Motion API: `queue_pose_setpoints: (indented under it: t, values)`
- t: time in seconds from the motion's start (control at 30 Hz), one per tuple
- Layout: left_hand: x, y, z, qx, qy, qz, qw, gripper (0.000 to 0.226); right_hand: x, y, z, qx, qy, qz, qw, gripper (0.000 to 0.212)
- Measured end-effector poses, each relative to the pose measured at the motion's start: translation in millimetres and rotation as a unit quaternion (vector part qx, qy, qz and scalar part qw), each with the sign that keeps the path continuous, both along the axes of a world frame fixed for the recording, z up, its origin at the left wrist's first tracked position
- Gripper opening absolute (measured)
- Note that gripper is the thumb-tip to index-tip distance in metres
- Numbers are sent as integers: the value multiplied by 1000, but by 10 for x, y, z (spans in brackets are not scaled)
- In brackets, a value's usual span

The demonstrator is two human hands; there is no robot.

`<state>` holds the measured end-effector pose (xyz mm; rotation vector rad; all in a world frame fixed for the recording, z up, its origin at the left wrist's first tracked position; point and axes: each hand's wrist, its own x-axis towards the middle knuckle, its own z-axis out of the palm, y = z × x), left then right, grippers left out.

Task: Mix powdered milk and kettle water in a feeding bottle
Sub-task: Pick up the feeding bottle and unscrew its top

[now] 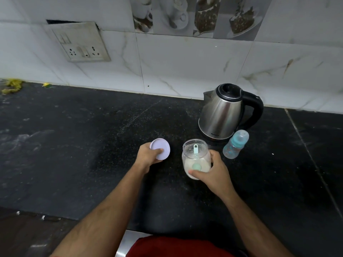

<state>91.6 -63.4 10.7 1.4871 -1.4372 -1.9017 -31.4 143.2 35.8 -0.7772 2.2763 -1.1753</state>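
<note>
A clear jar (195, 154) of white milk powder stands open on the black counter, with a pale green scoop (196, 149) inside it. My right hand (213, 170) grips the jar around its lower body. My left hand (148, 157) holds the jar's round lilac lid (161, 148) just left of the jar, low over the counter. A feeding bottle (235, 144) with a teal collar and clear cap stands right of the jar. Behind both sits a steel kettle (222, 113) with a black handle, its lid closed.
The black stone counter (83, 145) stretches wide to the left, with yellow scraps (12, 86) at its far left back corner. A switch and socket plate (79, 42) hangs on the tiled wall. The counter's front edge (55, 217) runs near my body.
</note>
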Motion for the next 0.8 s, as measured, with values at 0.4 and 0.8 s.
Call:
queue_pose_setpoints:
  t: [0.4, 0.8]
  values:
    - [-12, -224, -284, -283, -281, -89, 913, 48, -6, 12, -34, 2, 11, -2, 1000, 90]
    - [42, -78, -271, -345, -251, -43, 903, 69, -9, 87, -62, -21, 6, -12, 1000, 83]
